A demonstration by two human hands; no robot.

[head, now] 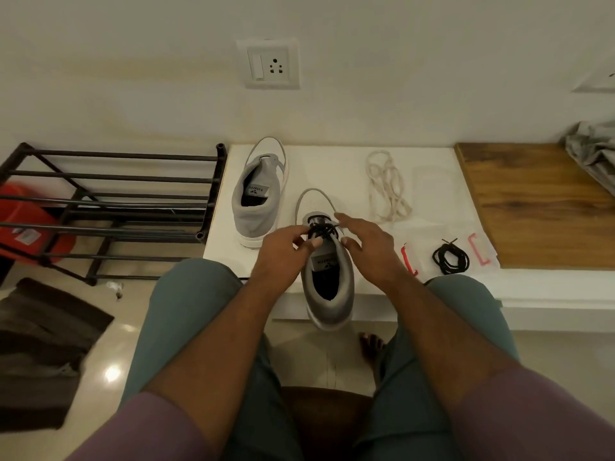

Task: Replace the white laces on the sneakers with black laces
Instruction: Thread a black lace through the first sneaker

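A grey and white sneaker (pixel 327 287) lies on the white ledge (pixel 332 171) in front of me, heel over the edge, with a black lace (pixel 321 230) threaded near its tongue. My left hand (pixel 283 251) pinches that black lace at the eyelets. My right hand (pixel 369 251) hovers over the shoe's right side, its fingers loosely curled by the lace. The second sneaker (pixel 258 194) stands farther left with no lace in it. A pile of white laces (pixel 386 191) lies to the right, and a coiled black lace (pixel 451 259) sits nearer the ledge's front.
A black metal shoe rack (pixel 109 207) with a red tub (pixel 30 227) under it stands left. Clear plastic wrapping with red clips (pixel 479 249) lies round the coiled lace. A wooden board (pixel 532 204) and grey cloth (pixel 592 154) lie right. A dark mat (pixel 43 347) covers the floor.
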